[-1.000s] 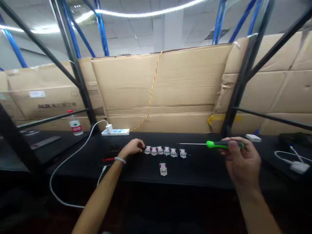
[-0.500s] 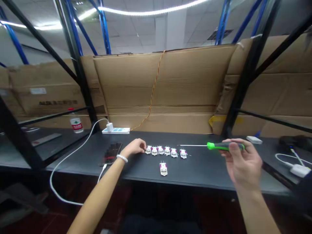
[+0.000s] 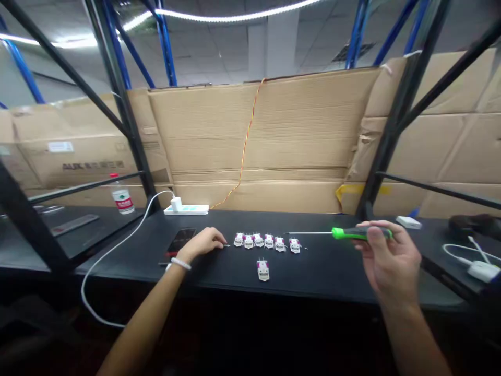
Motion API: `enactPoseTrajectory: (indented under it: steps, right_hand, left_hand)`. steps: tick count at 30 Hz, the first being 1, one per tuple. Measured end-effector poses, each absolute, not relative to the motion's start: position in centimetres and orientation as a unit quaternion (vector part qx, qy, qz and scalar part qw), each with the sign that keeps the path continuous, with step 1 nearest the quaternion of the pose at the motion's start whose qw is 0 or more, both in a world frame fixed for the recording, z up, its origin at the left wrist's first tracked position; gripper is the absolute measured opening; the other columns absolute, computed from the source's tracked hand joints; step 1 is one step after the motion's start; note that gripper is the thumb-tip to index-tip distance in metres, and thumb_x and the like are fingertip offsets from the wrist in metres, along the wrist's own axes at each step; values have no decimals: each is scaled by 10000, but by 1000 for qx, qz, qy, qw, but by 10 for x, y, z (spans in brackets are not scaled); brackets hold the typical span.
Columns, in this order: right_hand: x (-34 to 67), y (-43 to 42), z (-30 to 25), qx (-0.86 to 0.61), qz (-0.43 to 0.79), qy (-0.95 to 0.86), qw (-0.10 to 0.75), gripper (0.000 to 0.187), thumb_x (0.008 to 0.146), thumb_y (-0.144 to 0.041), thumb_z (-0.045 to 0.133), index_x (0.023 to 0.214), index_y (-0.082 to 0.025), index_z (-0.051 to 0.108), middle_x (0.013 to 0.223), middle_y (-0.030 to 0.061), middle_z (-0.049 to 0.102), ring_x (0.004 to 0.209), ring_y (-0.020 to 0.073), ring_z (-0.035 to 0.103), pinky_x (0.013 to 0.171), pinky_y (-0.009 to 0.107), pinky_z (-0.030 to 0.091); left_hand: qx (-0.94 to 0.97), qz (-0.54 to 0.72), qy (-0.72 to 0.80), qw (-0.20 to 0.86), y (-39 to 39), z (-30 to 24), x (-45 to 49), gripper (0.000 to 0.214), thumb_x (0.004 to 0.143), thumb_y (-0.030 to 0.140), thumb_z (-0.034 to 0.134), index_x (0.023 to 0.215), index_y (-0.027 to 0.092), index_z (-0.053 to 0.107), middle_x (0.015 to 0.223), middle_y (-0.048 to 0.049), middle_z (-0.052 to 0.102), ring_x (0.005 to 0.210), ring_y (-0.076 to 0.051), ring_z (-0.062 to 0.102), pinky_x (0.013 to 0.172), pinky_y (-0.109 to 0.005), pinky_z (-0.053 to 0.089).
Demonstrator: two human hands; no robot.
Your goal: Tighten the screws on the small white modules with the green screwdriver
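Observation:
My right hand grips a screwdriver by its green and grey handle. Its long thin shaft points left above the black table. My left hand, with a white bracelet at the wrist, rests low on the tabletop, fingers pinched together. A tiny shiny bit shows at its fingertips, too small to name. Just right of that hand runs a row of several small white and purple parts with thin metal prongs. One more white and purple part lies nearer the table's front edge.
A phone lies beside my left forearm. Behind it are a white power strip with a plugged-in charger and a white cable. A water bottle stands far left. White adapters and cables lie right. Cardboard walls the back.
My left hand has moved a little left, away from the end of the row, and the tiny shiny bit now shows at its fingertips. The right hand and screwdriver have hardly moved.

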State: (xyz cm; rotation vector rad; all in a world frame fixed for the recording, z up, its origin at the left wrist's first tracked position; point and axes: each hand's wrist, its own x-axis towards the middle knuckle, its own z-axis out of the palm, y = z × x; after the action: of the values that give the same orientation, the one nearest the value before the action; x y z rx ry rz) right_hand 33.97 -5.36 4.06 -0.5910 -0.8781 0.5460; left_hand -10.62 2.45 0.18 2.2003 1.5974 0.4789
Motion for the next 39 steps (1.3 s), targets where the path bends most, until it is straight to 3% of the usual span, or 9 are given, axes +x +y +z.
enactPoseTrajectory:
  steps: [4, 13, 17, 23, 29, 39]
  right_hand:
    - [339, -54, 40, -290, 255, -417, 823, 496, 661, -511, 1000, 943, -200, 737, 887, -3, 782, 622, 100, 710, 508, 173, 593]
    - [340, -54, 40, -300, 247, -422, 820, 488, 673, -514, 991, 950, -202, 738, 897, 3, 778, 632, 111, 713, 506, 188, 593]
    - [340, -55, 40, -300, 247, -423, 819, 500, 661, -516, 995, 944, -195, 737, 883, 4, 778, 608, 106, 709, 505, 186, 593]
    - [339, -55, 41, -302, 244, -428, 816, 496, 667, -519, 990, 954, -203, 738, 893, 3, 779, 634, 110, 714, 521, 189, 596]
    - [338, -55, 41, -312, 237, -428, 814, 502, 668, -540, 985, 950, -207, 738, 893, 2, 773, 637, 111, 708, 501, 186, 588]
    - [339, -54, 39, -316, 234, -437, 809, 467, 701, -509, 977, 965, -207, 739, 905, 8, 772, 627, 109, 708, 508, 188, 607]
  left_hand:
    - [785, 164, 570, 177, 22, 4, -100, 238, 823, 246, 705, 991, 183, 862, 1026, -93, 851, 967, -270, 783, 874, -310, 564]
    - [802, 127, 569, 134, 25, 9, -88, 129, 782, 191, 690, 771, 190, 818, 785, -71, 787, 752, -243, 706, 723, -300, 490]
    - [807, 125, 565, 120, 18, 11, -86, 123, 761, 160, 665, 716, 207, 769, 773, -59, 752, 756, -238, 672, 727, -298, 470]
    - [797, 141, 573, 127, 8, 11, -92, 120, 805, 215, 622, 761, 199, 733, 776, -45, 729, 744, -223, 650, 695, -292, 442]
    - [767, 132, 607, 160, -1, 11, -98, 132, 764, 270, 622, 745, 190, 726, 709, -26, 728, 706, -217, 674, 645, -274, 450]
    - [756, 70, 637, 133, -19, 25, -80, 182, 667, 111, 578, 686, 180, 746, 634, -42, 739, 643, -209, 709, 582, -255, 443]
